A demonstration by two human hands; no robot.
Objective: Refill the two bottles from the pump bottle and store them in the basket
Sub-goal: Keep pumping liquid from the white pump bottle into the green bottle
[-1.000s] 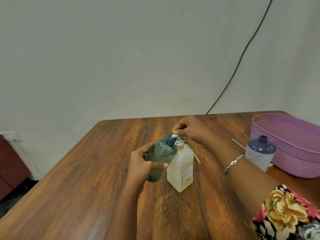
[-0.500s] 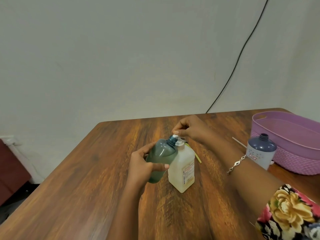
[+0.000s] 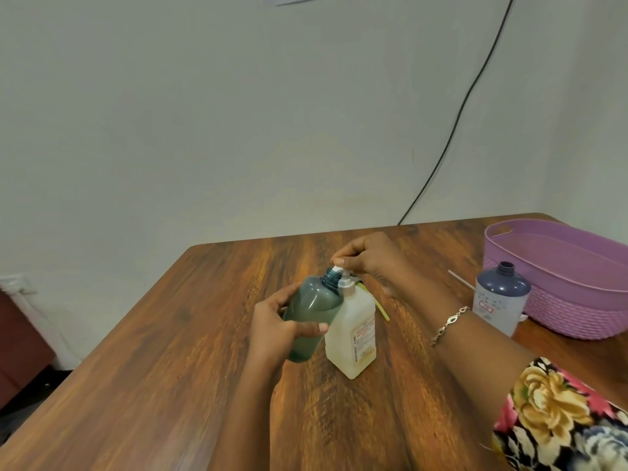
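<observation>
Against pump bottle (image 3: 351, 334), tilted green bottle (image 3: 311, 317)

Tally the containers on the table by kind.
capless bottles: 2 (green bottle, blue bottle)
pump bottle: 1
basket: 1
total: 4

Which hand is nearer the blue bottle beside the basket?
Right. The right hand, atop the pump bottle, sits left of the blue bottle; the left hand, gripping the green bottle, is farther left.
</observation>
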